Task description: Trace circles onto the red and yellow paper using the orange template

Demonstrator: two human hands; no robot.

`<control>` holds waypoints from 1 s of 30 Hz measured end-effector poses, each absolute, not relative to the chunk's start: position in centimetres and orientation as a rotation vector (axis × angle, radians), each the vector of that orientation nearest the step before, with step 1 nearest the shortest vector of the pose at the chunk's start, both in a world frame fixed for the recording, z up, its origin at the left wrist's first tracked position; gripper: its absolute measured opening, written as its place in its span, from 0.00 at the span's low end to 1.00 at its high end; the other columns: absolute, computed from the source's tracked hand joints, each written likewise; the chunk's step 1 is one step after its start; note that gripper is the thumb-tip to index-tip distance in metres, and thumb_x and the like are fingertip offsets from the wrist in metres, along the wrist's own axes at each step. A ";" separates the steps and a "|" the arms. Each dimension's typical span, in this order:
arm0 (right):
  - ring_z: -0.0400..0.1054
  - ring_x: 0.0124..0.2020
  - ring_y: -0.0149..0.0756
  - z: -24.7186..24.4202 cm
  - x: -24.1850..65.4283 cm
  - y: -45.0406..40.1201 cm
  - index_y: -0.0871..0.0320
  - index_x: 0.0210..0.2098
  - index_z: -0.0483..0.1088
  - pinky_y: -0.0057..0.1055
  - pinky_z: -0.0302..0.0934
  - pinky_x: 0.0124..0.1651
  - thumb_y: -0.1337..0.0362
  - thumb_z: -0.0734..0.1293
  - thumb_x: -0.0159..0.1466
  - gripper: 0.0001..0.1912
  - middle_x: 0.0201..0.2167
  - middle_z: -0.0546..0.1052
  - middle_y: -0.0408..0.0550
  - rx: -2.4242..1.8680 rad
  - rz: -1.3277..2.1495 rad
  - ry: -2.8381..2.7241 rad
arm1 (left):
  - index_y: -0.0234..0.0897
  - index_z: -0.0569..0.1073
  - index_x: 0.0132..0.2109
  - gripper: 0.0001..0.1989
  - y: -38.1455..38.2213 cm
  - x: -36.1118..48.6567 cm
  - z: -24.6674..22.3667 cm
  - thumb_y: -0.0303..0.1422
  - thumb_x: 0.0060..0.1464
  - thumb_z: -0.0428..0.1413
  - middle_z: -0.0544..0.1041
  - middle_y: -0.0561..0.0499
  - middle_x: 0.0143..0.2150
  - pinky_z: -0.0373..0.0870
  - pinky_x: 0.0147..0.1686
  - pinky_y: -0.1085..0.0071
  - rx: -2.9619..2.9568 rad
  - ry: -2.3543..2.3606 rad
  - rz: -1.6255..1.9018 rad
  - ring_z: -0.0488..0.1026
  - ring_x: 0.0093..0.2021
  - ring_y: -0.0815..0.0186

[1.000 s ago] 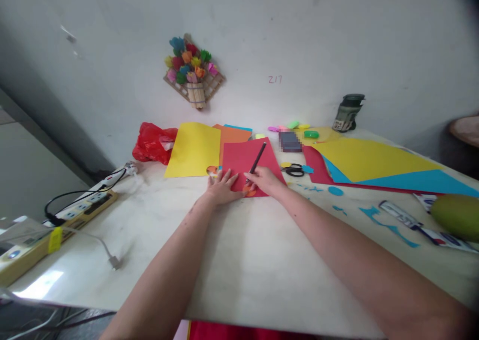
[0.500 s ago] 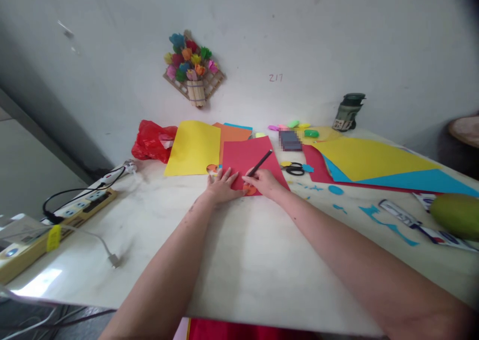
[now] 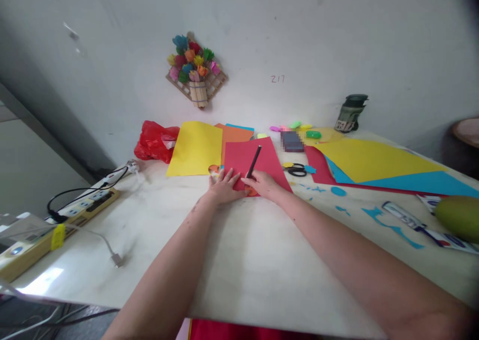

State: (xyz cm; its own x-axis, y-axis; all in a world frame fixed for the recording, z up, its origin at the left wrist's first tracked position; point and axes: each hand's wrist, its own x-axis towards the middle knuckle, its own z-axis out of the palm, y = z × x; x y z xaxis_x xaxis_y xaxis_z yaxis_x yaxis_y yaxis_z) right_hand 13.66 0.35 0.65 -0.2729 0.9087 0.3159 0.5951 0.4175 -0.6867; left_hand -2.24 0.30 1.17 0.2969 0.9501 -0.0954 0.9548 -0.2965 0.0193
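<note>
On the pale marble-patterned table [image 3: 239, 270], the right hand [image 3: 262, 184] is closed around a slim black pen [image 3: 254, 161], its thumb and fingers pinched together near the lower end. The pen stands tilted, its upper end leaning away from the person and a little to the right; its writing tip is too hidden by the fingers to make out. The left hand [image 3: 224, 189] is open, palm down, with the fingers spread apart and gripping nothing. Its fingers lie over the near left part of a red rectangular paper sheet [image 3: 243, 155], and its thumb reaches toward the right hand, touching or almost touching a small orange paper piece [image 3: 252, 192].

The orange piece lies on the sheet's near edge, just below the right hand's fingers and partly covered by them. The red sheet extends beneath both hands and beyond them toward the wall, with the pen above it.

Left of this sheet are a large yellow paper sheet [image 3: 196, 148] and, between the two, a partly covered orange paper sheet [image 3: 234, 134]. Just right of it rest black-handled scissors [image 3: 297, 170], near a small blue paper cutout [image 3: 310, 169]. A flat blue paper oval [image 3: 339, 191] lies farther right, apart from both hands.
</note>
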 end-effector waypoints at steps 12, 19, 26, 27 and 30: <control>0.66 0.34 0.34 0.5 13.8 0.8 0.55 0.36 0.68 0.28 0.58 0.35 0.56 0.61 0.54 0.14 0.32 0.73 0.46 -1.285 0.546 -2.016 | 0.51 0.39 0.59 0.35 0.0 -2.0 1.6 0.56 0.45 0.35 0.34 0.57 0.61 0.32 0.48 0.43 2.449 1.819 -0.120 0.28 0.59 0.54; 0.66 0.33 0.34 0.7 13.8 0.7 0.55 0.35 0.68 0.27 0.58 0.35 0.56 0.61 0.53 0.13 0.30 0.74 0.46 -1.302 0.550 -2.017 | 0.51 0.40 0.59 0.35 -0.1 -2.0 1.6 0.56 0.45 0.35 0.34 0.57 0.61 0.32 0.48 0.42 2.453 1.814 -0.116 0.29 0.59 0.54; 0.66 0.34 0.34 0.6 13.8 0.7 0.55 0.36 0.68 0.28 0.58 0.35 0.56 0.61 0.53 0.14 0.32 0.74 0.46 -1.276 0.542 -2.038 | 0.51 0.40 0.59 0.35 0.1 -2.1 1.5 0.56 0.45 0.35 0.34 0.57 0.61 0.33 0.48 0.43 2.458 1.817 -0.119 0.29 0.59 0.54; 0.66 0.34 0.34 0.6 13.8 0.7 0.55 0.36 0.69 0.27 0.58 0.35 0.56 0.61 0.53 0.14 0.32 0.74 0.46 -1.278 0.539 -2.035 | 0.50 0.40 0.59 0.35 0.1 -2.1 1.5 0.56 0.45 0.35 0.34 0.56 0.61 0.33 0.48 0.43 2.458 1.818 -0.119 0.29 0.59 0.54; 0.66 0.34 0.34 0.4 13.8 0.9 0.55 0.35 0.69 0.28 0.59 0.35 0.56 0.61 0.53 0.13 0.32 0.74 0.46 -1.276 0.533 -2.029 | 0.50 0.40 0.59 0.35 0.1 -2.1 1.5 0.56 0.45 0.35 0.34 0.56 0.61 0.33 0.48 0.43 2.450 1.821 -0.122 0.29 0.59 0.54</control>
State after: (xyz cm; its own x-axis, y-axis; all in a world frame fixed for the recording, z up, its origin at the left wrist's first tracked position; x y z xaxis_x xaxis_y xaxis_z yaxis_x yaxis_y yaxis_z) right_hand 13.77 0.86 0.43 -0.2944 0.8992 0.3235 0.6242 0.4373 -0.6474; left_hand -2.11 0.06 1.49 0.2875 0.9508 -0.1151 0.9577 -0.2869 0.0215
